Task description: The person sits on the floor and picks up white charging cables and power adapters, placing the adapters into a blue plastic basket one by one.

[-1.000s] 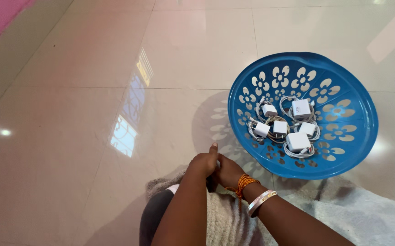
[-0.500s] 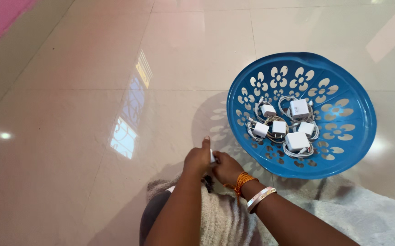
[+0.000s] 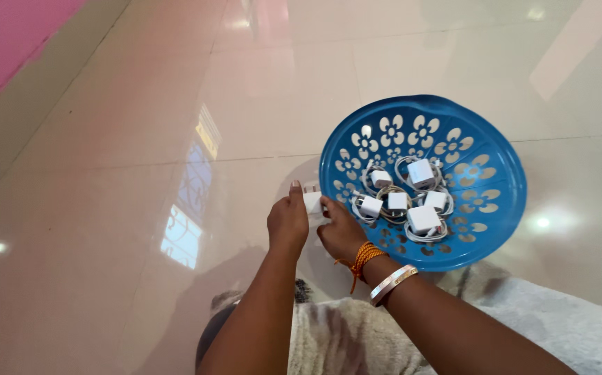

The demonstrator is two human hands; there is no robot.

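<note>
Beside blue basket (image 3: 502,208): both hands (image 3: 315,226) hold white charger (image 3: 312,201).

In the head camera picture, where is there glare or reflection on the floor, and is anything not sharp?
In the head view, the glossy tiled floor mirrors a bright window patch at left and small light spots; the blue basket throws a flower-patterned shadow toward the hands; the left hand, right hand and white charger between them look slightly soft; the basket's chargers stay sharp.

Small white charger (image 3: 312,202) between hands
</note>
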